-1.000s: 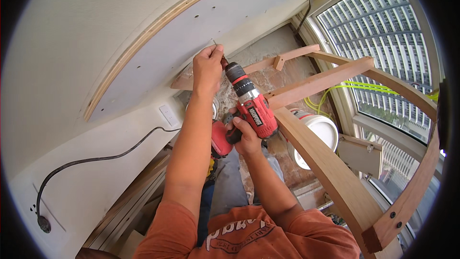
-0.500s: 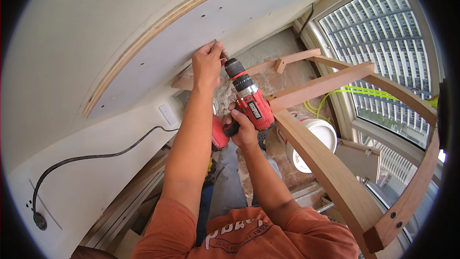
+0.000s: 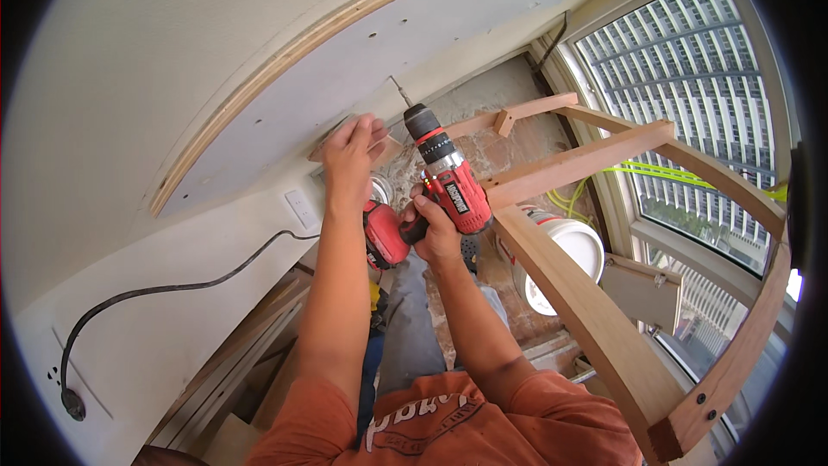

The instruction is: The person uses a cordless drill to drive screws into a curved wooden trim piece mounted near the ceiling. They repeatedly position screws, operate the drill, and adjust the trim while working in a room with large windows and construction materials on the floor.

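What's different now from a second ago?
The left hand has come away from the tip of the bit and drawn back, leftward and toward the body, so the bit now shows clear. Whether that hand holds anything is unclear. The right hand still grips the drill, roughly where it was; the panel and bucket stayed put.

Grips a red drill (image 3: 467,203) in the right hand (image 3: 438,239) at centre, aiming its bit (image 3: 403,97) toward the grey panel (image 3: 319,86) across the upper middle. Holds the left hand (image 3: 349,151) loosely bent, left of the bit. Has a wooden frame (image 3: 571,298) at right.
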A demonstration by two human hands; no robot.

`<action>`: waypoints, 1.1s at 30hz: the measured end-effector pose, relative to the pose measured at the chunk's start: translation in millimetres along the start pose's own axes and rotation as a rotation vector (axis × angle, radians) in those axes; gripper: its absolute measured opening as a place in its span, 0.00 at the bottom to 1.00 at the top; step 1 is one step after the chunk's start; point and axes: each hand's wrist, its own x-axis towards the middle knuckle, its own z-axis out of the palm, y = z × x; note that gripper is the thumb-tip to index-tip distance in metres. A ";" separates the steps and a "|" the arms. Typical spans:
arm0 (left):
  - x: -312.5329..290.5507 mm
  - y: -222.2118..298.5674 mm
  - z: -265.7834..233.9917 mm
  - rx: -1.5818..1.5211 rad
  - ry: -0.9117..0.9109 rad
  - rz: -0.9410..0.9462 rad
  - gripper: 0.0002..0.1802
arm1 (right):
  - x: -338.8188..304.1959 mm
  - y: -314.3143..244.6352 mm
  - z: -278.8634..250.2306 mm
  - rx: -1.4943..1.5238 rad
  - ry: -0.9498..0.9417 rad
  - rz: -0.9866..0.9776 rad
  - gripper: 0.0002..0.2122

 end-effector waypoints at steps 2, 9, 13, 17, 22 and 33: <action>-8.9 -7.3 -15.6 -0.011 0.054 0.044 0.19 | 2.8 -0.1 -0.2 -0.014 -0.008 0.002 0.06; -43.9 0.9 -45.3 -0.054 0.174 0.098 0.18 | 15.8 7.0 -13.2 -0.030 -0.085 0.015 0.16; -58.2 4.4 -60.2 -0.074 0.212 0.143 0.18 | 19.9 8.2 -8.5 -0.046 -0.080 -0.007 0.16; -76.7 1.3 -72.1 -0.113 0.259 0.192 0.17 | 22.0 6.7 -6.6 -0.047 -0.063 0.017 0.17; -112.0 -18.3 -84.0 -0.131 0.178 0.203 0.15 | 23.9 4.8 1.0 -0.093 -0.055 -0.012 0.07; -152.2 -129.0 -147.7 0.169 0.170 -0.106 0.13 | 0.2 -6.3 -35.4 -0.791 -0.129 -0.352 0.18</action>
